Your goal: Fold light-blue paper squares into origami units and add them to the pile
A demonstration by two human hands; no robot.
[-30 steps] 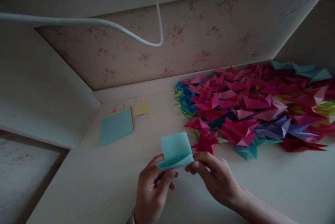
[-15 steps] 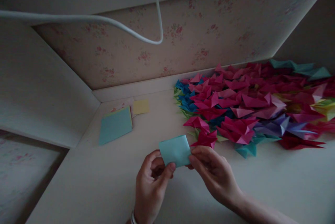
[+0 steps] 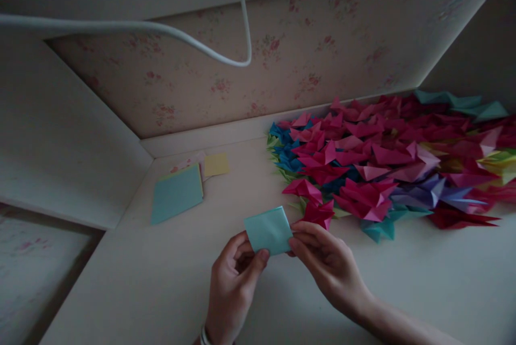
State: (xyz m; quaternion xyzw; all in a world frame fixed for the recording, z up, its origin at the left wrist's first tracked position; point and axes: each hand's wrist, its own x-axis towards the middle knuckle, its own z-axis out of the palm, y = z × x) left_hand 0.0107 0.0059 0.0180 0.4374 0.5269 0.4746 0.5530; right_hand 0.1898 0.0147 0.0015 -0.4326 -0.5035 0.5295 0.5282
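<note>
A small folded square of light blue origami paper is held up above the white desk. My left hand pinches its lower left edge, thumb on the near face and fingers behind. At the right edge, my right hand grips the same paper between thumb and fingertips. The fingers behind the paper are partly hidden. Just beyond my right hand lies a large heap of folded paper cranes, mostly pink and red, with some blue, green, purple and yellow ones.
To the left on the desk lies a stack of light blue paper sheets, with a small yellow paper square beside it. A white cable hangs across the top, before a flower-patterned wall. A white side panel stands at left.
Both hands stay on the folded paper in nearly the same place. The paper has tilted very slightly, its upper right corner shifting a little to the left.
</note>
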